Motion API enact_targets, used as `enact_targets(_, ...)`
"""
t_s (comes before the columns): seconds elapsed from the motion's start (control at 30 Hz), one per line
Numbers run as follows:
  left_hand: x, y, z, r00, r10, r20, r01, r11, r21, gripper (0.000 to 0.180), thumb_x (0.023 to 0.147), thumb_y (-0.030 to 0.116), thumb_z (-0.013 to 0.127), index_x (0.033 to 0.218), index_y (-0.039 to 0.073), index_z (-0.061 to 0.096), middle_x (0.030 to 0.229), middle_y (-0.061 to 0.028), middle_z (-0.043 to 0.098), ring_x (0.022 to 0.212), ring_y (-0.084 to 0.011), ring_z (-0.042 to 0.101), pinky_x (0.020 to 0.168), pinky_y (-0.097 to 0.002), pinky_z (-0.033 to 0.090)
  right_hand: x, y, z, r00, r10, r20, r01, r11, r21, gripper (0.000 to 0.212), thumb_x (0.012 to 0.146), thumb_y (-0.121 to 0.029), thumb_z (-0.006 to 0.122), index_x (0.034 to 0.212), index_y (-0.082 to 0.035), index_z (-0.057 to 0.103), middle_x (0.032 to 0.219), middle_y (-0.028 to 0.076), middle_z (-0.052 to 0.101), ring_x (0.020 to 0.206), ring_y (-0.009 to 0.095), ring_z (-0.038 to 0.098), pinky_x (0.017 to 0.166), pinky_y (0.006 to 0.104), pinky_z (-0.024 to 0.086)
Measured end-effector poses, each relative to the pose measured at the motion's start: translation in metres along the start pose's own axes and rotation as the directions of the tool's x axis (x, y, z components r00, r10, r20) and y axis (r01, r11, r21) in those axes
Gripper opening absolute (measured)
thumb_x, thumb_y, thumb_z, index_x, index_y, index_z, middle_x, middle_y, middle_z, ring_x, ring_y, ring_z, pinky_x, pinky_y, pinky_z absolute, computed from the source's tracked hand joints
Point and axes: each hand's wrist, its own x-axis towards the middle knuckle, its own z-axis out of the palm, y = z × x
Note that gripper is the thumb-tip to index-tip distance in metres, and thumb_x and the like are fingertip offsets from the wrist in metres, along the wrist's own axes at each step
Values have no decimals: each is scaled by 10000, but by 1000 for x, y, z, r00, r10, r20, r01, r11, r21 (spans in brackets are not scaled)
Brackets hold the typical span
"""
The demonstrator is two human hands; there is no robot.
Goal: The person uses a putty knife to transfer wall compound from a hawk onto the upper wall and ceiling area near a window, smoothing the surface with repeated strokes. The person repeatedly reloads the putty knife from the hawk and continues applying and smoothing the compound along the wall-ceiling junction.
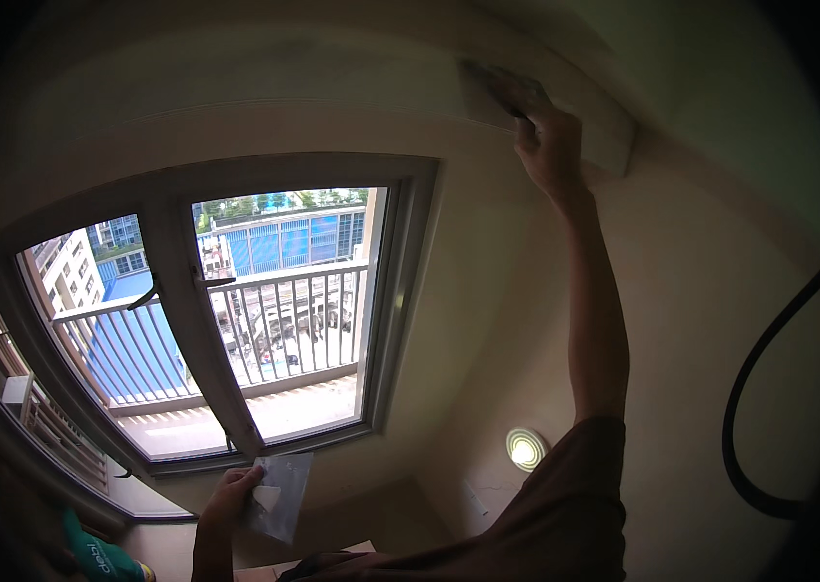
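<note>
My right hand [547,136] is raised high at the upper right, its fingers closed on a dark flat-bladed tool [493,89] that looks like a scraper. The blade lies against the pale beam [371,78] above the window; shadow and blur hide its exact edge. Low in the view, my left hand [231,493] pinches a thin, greyish square sheet [291,477] by its left side. A white patch [267,498] shows on that sheet, and I cannot tell whether it is paste or something inside. The sheet is held in front of the wall under the window.
A grey-framed window [410,242] with handles fills the left, with a balcony railing [284,276] outside. Round light [526,449] glows at lower right. A black cable [741,388] loops at the right edge. A green object with lettering [104,555] sits at bottom left.
</note>
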Motion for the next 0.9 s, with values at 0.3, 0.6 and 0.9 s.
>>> enact_targets(0.3, -7, 2, -2, 996, 36, 77, -33, 998, -49, 282, 921, 238, 550, 940, -33, 625, 782, -45, 634, 639, -105, 610, 577, -244, 504, 68, -47, -17, 996, -30, -89, 33, 999, 31, 250, 794, -12, 583, 1025, -66, 659, 719, 144, 631, 598, 275, 599, 549, 359, 459)
enact_targets(0.6, -26, -2, -12, 1000, -10, -8, 9, 993, -114, 311, 921, 257, 553, 964, -42, 625, 794, -49, 638, 636, -101, 599, 569, -236, 483, 114, -35, 14, 957, -209, -201, 193, 977, -95, 187, 781, -24, 601, 956, -45, 663, 638, 164, 589, 533, 304, 564, 514, 378, 431)
enact_targets(0.9, -6, -15, -41, 999, -24, 24, 27, 989, -143, 286, 926, 247, 538, 929, -28, 619, 790, -61, 640, 637, -129, 618, 571, -261, 514, 121, -56, 14, 961, -216, -176, 195, 972, -128, 184, 790, -11, 577, 953, -42, 659, 651, 155, 593, 541, 304, 567, 527, 380, 440)
